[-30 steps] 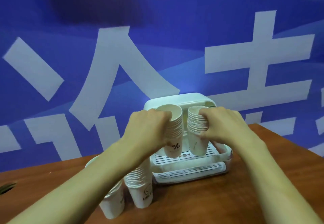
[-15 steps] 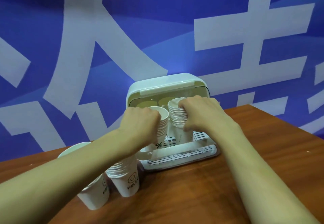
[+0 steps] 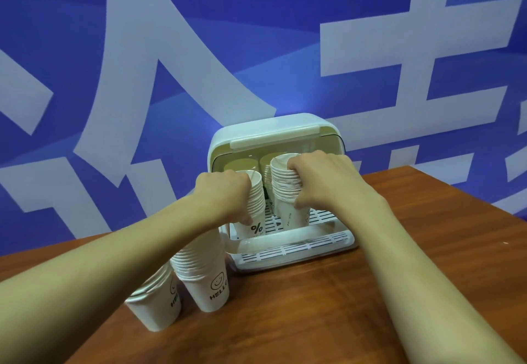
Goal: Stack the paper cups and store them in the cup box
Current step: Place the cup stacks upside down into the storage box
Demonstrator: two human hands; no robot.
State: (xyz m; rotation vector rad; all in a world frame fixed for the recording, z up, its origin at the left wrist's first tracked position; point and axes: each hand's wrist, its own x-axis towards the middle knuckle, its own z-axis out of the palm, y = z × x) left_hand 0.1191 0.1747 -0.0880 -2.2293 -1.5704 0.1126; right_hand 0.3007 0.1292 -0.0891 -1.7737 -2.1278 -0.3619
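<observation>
Two stacks of nested white paper cups stand upright in the open mouth of the cup box [image 3: 271,131], side by side and just apart. The left stack [image 3: 255,201], its ribbed column of rolled rims ending in a bottom cup printed with a black "%", is held in the left hand [image 3: 222,195], fingers curled round its upper part. The right stack [image 3: 282,184] is held in the right hand [image 3: 319,181], fingers wrapped over the rims and thumb low on the smooth tapered wall. Both stacks are over the box's slatted floor [image 3: 325,216]; whether their bases touch it cannot be told.

The box is glossy white plastic with rounded corners and a domed top, and a grilled tray lip [image 3: 293,249] juts out at the front.

Left of the box, on the table [image 3: 328,321], stand two more cup stacks touching each other: one with a smiley and "HELLO" [image 3: 208,283], and one partly hidden under the left forearm [image 3: 156,309]. The table is reddish-brown wood grain. Behind hangs a blue backdrop [image 3: 199,35] with large pale characters.
</observation>
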